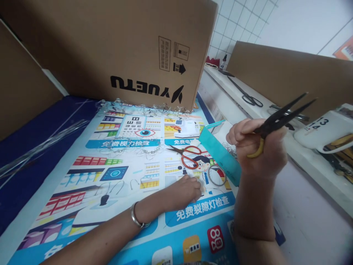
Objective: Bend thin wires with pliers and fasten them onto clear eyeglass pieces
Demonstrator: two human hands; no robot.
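My right hand [256, 151] is raised at the right, wrapped around long-nose pliers [278, 119] with dark, slightly parted jaws and a yellow handle. Low over the printed sheet [110, 162], my left hand [186, 191] has its fingers curled in; what they hold, if anything, is hidden. Just beyond it lie scissors [190, 156] with orange-red handles, blades pointing left. To the right of my left hand is a coil of thin wire [217, 175]. A turquoise box [219, 152] stands between my two hands.
A large cardboard box [116, 48] stands behind the sheet, with beaded wire pieces [143, 108] along its base. Long wires [41, 147] lie at the left. On the white ledge at the right are black scissors [250, 99] and a white mug [322, 130] with tools.
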